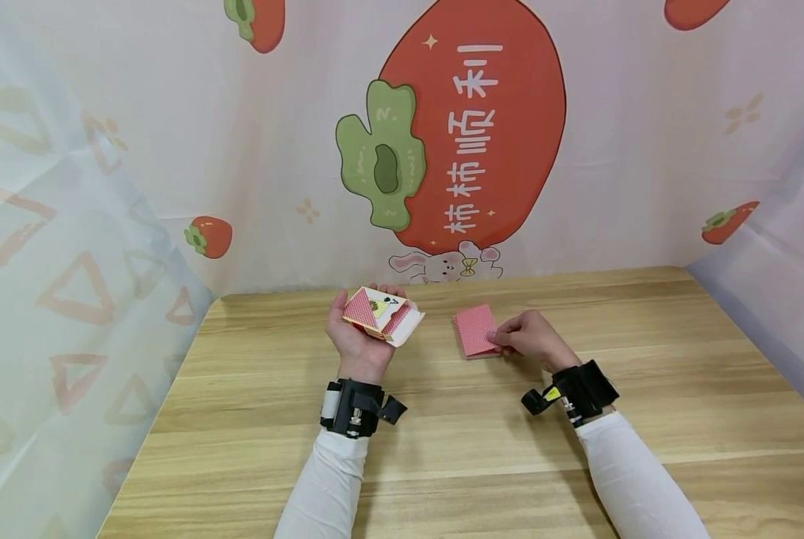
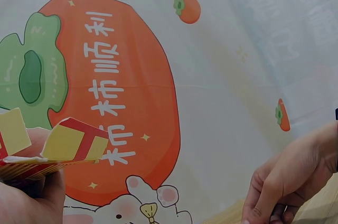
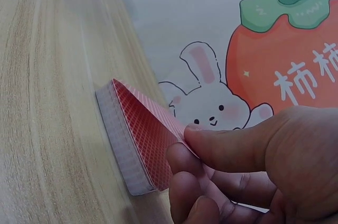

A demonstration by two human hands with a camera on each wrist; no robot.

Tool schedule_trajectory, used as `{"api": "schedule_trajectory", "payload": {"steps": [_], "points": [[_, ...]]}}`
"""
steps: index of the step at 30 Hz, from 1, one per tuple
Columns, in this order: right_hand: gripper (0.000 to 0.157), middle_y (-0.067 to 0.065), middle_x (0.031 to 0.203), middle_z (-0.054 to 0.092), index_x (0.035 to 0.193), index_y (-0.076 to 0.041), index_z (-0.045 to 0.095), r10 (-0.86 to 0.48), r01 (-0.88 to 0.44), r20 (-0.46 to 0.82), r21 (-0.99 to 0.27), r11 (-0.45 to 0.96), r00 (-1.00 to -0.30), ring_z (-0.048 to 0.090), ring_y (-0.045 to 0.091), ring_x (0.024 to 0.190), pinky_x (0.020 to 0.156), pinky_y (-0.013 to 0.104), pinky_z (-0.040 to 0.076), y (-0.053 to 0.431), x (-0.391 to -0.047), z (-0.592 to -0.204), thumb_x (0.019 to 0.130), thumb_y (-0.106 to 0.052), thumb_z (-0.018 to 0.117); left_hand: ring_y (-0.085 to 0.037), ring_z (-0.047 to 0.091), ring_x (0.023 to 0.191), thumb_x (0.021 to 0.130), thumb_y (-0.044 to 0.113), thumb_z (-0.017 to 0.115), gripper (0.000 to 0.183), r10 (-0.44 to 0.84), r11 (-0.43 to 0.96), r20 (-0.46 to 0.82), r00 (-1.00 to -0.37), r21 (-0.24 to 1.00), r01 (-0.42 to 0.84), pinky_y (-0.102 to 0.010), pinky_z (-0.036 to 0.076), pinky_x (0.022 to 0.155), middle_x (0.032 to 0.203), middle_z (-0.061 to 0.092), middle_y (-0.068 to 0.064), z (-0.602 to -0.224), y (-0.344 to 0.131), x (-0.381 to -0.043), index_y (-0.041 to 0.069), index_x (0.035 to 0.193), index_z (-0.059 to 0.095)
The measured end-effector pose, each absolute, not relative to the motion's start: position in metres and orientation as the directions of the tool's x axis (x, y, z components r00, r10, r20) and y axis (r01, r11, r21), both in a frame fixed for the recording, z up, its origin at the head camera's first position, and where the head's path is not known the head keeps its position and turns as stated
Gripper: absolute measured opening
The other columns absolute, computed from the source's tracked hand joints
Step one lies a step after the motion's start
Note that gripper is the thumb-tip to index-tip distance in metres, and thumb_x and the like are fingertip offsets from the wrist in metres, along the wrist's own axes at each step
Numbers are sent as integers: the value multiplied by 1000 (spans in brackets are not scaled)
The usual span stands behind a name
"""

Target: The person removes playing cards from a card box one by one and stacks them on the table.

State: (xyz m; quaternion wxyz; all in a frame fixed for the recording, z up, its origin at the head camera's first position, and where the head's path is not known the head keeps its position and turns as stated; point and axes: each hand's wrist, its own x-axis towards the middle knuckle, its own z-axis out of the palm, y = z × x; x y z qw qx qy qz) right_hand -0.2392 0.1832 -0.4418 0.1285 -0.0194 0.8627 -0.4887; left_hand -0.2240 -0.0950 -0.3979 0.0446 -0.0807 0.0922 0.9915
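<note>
My left hand [image 1: 360, 352], palm up, holds a red-and-white playing card box [image 1: 375, 308] above the table. The box's white flap stands out on the right, and in the left wrist view its yellow-and-red flaps [image 2: 63, 145] spread apart. To the right, a deck of red-backed playing cards [image 1: 472, 326] lies face down on the wood. My right hand [image 1: 535, 338] pinches the top playing card [image 3: 153, 109] between thumb and forefinger at one edge. That edge is bent up off the deck, while the opposite edge still meets the stack [image 3: 120, 142].
The wooden table [image 1: 442, 449] ends at a pale cloth backdrop [image 1: 617, 187] printed with a large persimmon and a rabbit. More cloth hangs along both sides. Black camera straps [image 1: 351, 408] circle both wrists.
</note>
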Motion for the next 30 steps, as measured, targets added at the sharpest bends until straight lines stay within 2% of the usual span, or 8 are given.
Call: {"api": "schedule_trajectory", "payload": {"steps": [5,20,30], "points": [[18,4,73,64,94,4,77,-148,90,-202,-833,546,-968,56,17,65,59,27,48,182,-238,-443,95,-13,71,-32,59,104,100,47,39,45,76,-981,-174,-982,163,-105,-45,40,106,112,54,-12,-398,-95,-224,7,120,47],[20,1,67,63,88,1,78,-85,101,-190,-792,603,-978,54,16,63,58,28,44,178,-236,-443,89,-19,78,-32,58,105,99,47,42,52,80,-981,-176,-981,163,-110,-45,43,102,113,53,-12,-398,-95,-223,7,133,41],[23,3,71,67,89,-1,79,-46,112,-183,-758,642,-982,54,17,66,60,28,43,177,-235,-442,87,-24,81,-32,59,104,98,46,43,49,76,-981,-176,-982,164,-105,-45,43,102,112,54,-12,-398,-94,-223,7,127,44]]}}
